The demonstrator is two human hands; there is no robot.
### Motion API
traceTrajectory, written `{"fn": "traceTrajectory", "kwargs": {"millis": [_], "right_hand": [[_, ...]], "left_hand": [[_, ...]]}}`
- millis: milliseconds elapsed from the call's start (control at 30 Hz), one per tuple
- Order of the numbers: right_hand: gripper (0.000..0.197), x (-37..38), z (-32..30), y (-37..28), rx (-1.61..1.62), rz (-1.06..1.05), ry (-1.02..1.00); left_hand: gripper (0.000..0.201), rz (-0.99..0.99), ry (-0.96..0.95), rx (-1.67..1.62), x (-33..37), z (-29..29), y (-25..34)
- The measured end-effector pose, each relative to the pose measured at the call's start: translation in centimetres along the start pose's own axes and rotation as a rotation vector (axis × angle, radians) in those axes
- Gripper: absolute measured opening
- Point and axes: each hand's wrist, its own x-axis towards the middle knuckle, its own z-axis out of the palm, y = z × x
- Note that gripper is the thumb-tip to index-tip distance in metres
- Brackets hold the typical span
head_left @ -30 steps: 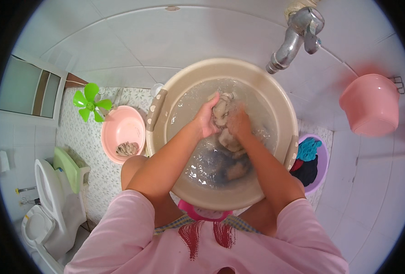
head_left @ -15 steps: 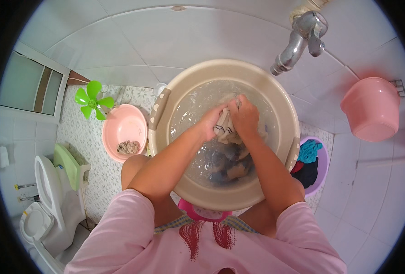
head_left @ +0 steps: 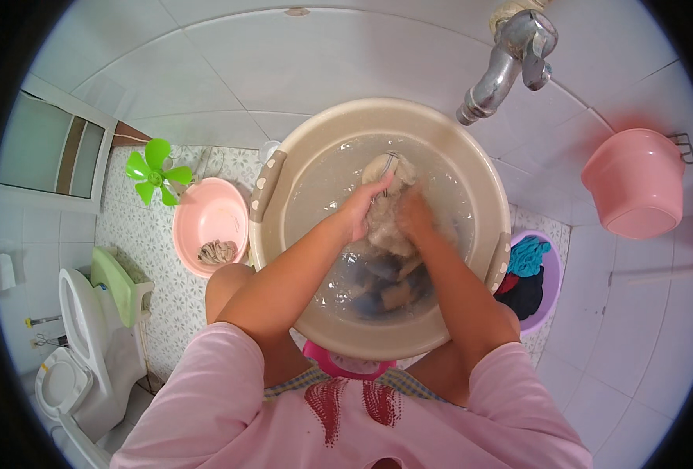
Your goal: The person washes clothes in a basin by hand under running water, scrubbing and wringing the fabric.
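Note:
A large beige wash basin (head_left: 471, 187) holds soapy water and wet laundry. My left hand (head_left: 364, 209) and my right hand (head_left: 413, 216) both grip a pale wet garment (head_left: 383, 169) above the water near the basin's middle, pressed close together with the cloth bunched between them. Darker clothes (head_left: 374, 281) lie under the water nearer me. My forearms reach in over the near rim.
A metal tap (head_left: 510, 59) juts over the basin's far right. A small pink basin (head_left: 209, 223) with a wrung cloth sits left, beside a green fan (head_left: 155, 170). A purple basin (head_left: 546, 281) of clothes stands right, a pink bucket (head_left: 635, 184) farther right, a toilet (head_left: 80, 344) lower left.
Both hands have kept rubbing the pale garment, shifting slightly toward the basin's middle and closer together; the cloth now bunches up above my fingers.

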Motion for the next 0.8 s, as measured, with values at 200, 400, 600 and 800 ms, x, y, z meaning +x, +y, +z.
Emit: {"fn": "traceTrajectory", "kwargs": {"millis": [200, 400, 600, 800], "right_hand": [[0.024, -4.1, -6.1, -12.1, 0.386, -0.068, -0.001], [0.024, -3.1, -5.2, -11.2, 0.151, -0.122, 0.258], [0.030, -0.1, -5.8, -5.7, 0.267, 0.114, 0.243], [0.040, 0.4, -6.2, -3.6, 0.116, -0.124, -0.345]], "left_hand": [[0.048, -0.182, -0.220, -0.427, -1.5, -2.1, 1.4], [0.042, -0.013, -0.379, -0.535, 0.6, -2.6, -1.4], [0.033, 0.104, -0.128, -0.460, -3.3, 1.1, 2.1], [0.042, 0.373, 0.285, 0.414, -2.7, -0.8, 1.9]]}}
